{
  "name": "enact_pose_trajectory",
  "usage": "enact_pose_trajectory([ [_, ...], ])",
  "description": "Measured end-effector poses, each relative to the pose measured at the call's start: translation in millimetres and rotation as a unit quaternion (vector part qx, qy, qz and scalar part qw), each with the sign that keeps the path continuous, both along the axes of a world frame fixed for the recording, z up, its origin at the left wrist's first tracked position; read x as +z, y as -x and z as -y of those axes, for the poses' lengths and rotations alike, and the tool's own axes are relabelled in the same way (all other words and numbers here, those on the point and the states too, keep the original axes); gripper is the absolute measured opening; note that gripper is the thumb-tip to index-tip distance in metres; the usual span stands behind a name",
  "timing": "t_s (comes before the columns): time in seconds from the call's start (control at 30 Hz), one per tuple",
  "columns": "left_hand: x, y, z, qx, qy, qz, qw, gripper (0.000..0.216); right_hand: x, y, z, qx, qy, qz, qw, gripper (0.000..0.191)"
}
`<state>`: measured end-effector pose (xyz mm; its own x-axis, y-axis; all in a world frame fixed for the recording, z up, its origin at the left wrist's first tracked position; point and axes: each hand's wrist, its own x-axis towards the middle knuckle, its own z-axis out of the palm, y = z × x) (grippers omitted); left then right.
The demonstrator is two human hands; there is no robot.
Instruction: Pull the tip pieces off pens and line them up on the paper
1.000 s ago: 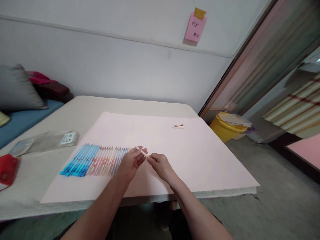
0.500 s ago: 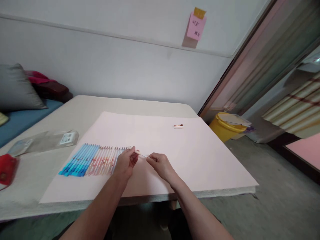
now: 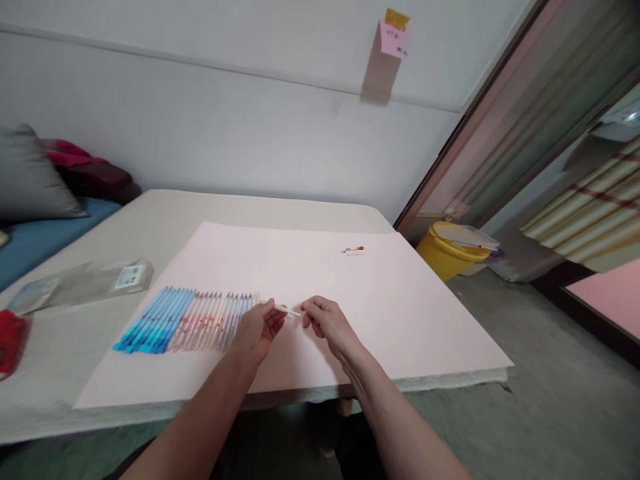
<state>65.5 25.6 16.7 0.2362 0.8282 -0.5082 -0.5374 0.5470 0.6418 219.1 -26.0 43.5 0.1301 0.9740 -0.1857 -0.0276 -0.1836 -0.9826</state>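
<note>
Between my hands is a slim white pen [image 3: 293, 311], its near part pinched in my left hand [image 3: 259, 328]. Its free end points right, to just short of the fingertips of my right hand [image 3: 326, 321]. Those right fingers are curled into a pinch; whatever they hold, if anything, is too small to make out. Left of my left hand, blue pens [image 3: 159, 320] lie side by side, followed by a row of pink and pale pens [image 3: 200, 321]; my left hand hides the row's right end. Farther off lies a small pen with a separate piece [image 3: 354, 251] beside it.
Pink sheeting [image 3: 400, 320] covers much of the table [image 3: 165, 207]. A clear plastic package [image 3: 90, 283] and a red object [image 3: 11, 341] are at the left. On the floor to the right stands a yellow bucket [image 3: 445, 253]. A pink note [image 3: 395, 40] hangs on the wall.
My right hand has drawn slightly right and up, off the end of the white pen, and its fingers have curled more. My left hand has shifted slightly right, keeping its hold.
</note>
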Motion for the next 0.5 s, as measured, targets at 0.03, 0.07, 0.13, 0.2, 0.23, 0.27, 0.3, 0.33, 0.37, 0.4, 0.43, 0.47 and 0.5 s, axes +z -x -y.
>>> enact_pose_trajectory([
  [0.03, 1.1, -1.5, 2.6, -0.012, -0.004, 0.002, 1.0, 0.008, -0.5, 0.8, -0.6, -0.002, 0.002, -0.016, 1.0, 0.023],
  [0.07, 2.6, -2.6, 4.8, -0.021, -0.007, 0.003, 1.0, 0.007, -0.8, 1.3, -1.2, -0.007, 0.004, -0.03, 1.0, 0.024],
  [0.13, 6.2, -3.9, 7.8, -0.038, -0.014, 0.006, 0.999, 0.007, -1.6, 1.2, -2.8, -0.024, 0.011, -0.053, 0.998, 0.026],
  [0.2, 9.6, -4.3, 9.3, -0.053, -0.023, 0.007, 0.998, 0.007, -2.7, 0.3, -4.5, -0.034, 0.019, -0.078, 0.996, 0.028],
  [0.23, 10.8, -4.4, 9.6, -0.058, -0.027, 0.006, 0.998, 0.007, -3.5, -0.1, -5.3, -0.034, 0.029, -0.097, 0.994, 0.028],
  [0.27, 11.6, -4.5, 9.7, -0.061, -0.031, 0.005, 0.998, 0.008, -4.5, -0.5, -6.0, -0.035, 0.043, -0.119, 0.991, 0.027],
  [0.3, 12.0, -4.5, 9.5, -0.061, -0.035, 0.003, 0.998, 0.008, -5.8, -0.7, -6.7, -0.036, 0.063, -0.144, 0.987, 0.025],
  [0.33, 12.0, -4.5, 9.1, -0.059, -0.038, 0.002, 0.997, 0.009, -7.3, -0.8, -7.3, -0.039, 0.085, -0.17, 0.981, 0.023],
  [0.37, 11.6, -4.3, 8.6, -0.057, -0.04, 0.001, 0.998, 0.009, -9.0, -0.9, -7.9, -0.043, 0.108, -0.195, 0.974, 0.021],
  [0.4, 11.1, -4.1, 7.9, -0.054, -0.04, -0.001, 0.998, 0.009, -10.8, -1.0, -8.4, -0.047, 0.127, -0.217, 0.967, 0.019],
  [0.43, 10.4, -3.7, 7.2, -0.05, -0.039, -0.003, 0.998, 0.01, -12.8, -1.2, -8.9, -0.05, 0.141, -0.236, 0.96, 0.018],
  [0.47, 9.8, -3.2, 6.3, -0.048, -0.036, -0.005, 0.998, 0.01, -14.7, -1.4, -9.4, -0.052, 0.149, -0.254, 0.954, 0.017],
  [0.5, 9.2, -2.6, 5.4, -0.045, -0.033, -0.006, 0.998, 0.01, -16.6, -1.7, -9.8, -0.052, 0.153, -0.273, 0.948, 0.017],
])
